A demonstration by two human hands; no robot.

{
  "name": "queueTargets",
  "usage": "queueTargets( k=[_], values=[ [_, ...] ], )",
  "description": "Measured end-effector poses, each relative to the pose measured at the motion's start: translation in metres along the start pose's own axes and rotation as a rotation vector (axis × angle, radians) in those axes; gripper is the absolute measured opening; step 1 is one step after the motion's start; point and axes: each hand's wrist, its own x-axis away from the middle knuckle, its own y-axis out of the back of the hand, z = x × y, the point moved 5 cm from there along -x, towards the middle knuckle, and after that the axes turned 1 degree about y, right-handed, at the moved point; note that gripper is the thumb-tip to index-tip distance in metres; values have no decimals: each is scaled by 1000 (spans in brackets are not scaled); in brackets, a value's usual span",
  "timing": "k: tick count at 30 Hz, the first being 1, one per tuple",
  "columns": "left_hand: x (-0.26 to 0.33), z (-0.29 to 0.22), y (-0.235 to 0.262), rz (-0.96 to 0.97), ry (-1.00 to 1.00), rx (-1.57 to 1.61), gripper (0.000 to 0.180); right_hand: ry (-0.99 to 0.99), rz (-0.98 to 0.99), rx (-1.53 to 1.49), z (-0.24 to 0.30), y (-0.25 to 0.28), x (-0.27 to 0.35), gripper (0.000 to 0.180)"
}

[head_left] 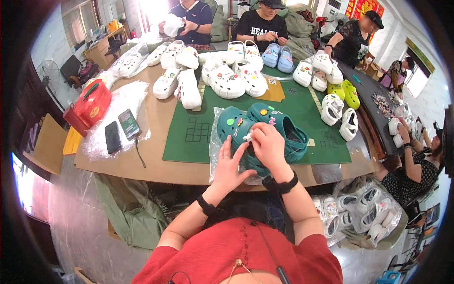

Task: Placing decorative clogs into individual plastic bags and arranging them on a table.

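A teal clog (231,124) with small colourful charms on its top lies in front of me. Its mate, another teal clog (285,127), sits close on the right, also with charms. My left hand (229,166) rests against the left clog's side, fingers stretched and thumb spread. My right hand (268,146) is closed in a pinch over the same clog, on a small white piece (248,137) at its upper. What kind of piece it is does not show clearly. Clear plastic wrap (215,158) lies under the clogs.
White clogs (224,80) with charms line the table's far side, beside a blue pair (278,57) and a lime-green pair (350,93). Two phones (128,124) and a red bag (94,103) lie left. Several people sit around. Bagged clogs (366,208) are at lower right.
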Motion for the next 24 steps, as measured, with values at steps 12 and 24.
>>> queueTargets(
  k=[12,24],
  values=[
    [-3,2,-14,-111,-74,119,107,-35,21,-118,11,27,20,14],
    [-39,1,2,67,-23,35,122,-123,-267,-333,11,83,33,21]
  ],
)
